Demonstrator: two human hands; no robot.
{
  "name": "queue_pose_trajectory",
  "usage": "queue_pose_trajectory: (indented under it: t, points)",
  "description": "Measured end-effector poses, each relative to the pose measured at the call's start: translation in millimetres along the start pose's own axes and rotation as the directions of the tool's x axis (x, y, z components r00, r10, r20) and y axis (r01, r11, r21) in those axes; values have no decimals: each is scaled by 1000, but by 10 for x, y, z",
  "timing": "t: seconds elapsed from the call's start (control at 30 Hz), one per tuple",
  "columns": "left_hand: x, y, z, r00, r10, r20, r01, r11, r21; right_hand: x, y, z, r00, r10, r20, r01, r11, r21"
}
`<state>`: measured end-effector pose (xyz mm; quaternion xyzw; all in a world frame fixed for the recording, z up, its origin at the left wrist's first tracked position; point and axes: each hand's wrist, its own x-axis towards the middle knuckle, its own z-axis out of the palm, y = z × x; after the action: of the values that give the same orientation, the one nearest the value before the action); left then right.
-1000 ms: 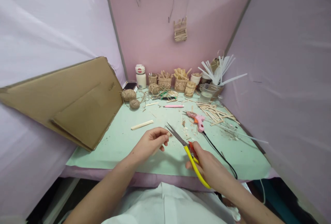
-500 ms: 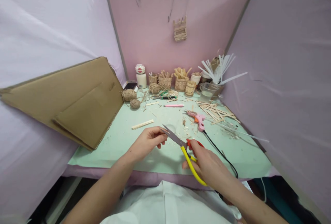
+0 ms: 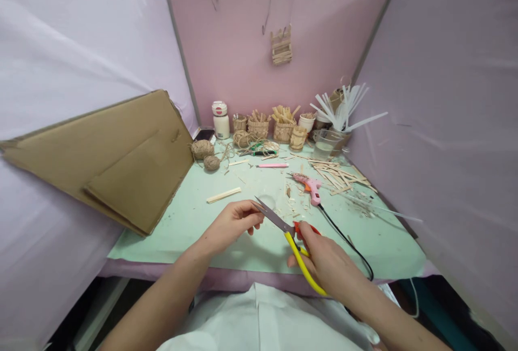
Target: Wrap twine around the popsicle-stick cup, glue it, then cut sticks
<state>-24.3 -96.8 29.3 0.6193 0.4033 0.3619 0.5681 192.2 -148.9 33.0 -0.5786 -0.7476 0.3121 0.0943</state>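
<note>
Scissors (image 3: 279, 221) with dark blades and red and yellow handles are in my right hand (image 3: 326, 256), its fingers wrapped round the grips. The blades point up and to the left, slightly apart. Close to their tips is my left hand (image 3: 237, 222), its fingers pinched together; whatever they hold is too small or hidden to make out. Beyond the left hand, a small bundle of pale wooden sticks (image 3: 224, 195) lies on the green tabletop (image 3: 186, 232).
A pink glue gun (image 3: 311, 188) with a black cord lies right of centre, near scattered wooden strips (image 3: 340, 175). Twine balls (image 3: 202, 149), a pink pen-like tool (image 3: 273, 166) and stick-filled baskets (image 3: 284, 130) sit farther back. A large cardboard sheet (image 3: 117, 162) leans at left.
Both hands and the scissors have shifted very slightly to the right and down. The scissors stay in my right hand, and nothing else has visibly moved.
</note>
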Motion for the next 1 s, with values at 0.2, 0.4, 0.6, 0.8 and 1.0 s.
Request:
queue_pose_trajectory:
  t: [0.2,0.4,0.6,0.8,1.0]
  points:
    - [-3,-11,-8,1000,-29,-12,28,999,-21,0,48,18,999,-51,17,48,988,143]
    - [9,9,8,995,-76,-63,71,995,-73,40,87,-18,999,-39,-13,41,987,157]
    - [26,12,-127,992,-72,-107,64,995,-72,38,121,-14,998,-28,-63,32,998,62]
    - [187,37,-614,964,-154,-218,114,976,-186,106,136,85,998,-48,-34,40,975,-217]
    - [339,10,-945,951,-233,-201,169,941,-292,318,-30,247,983,-183,19,178,919,-352]
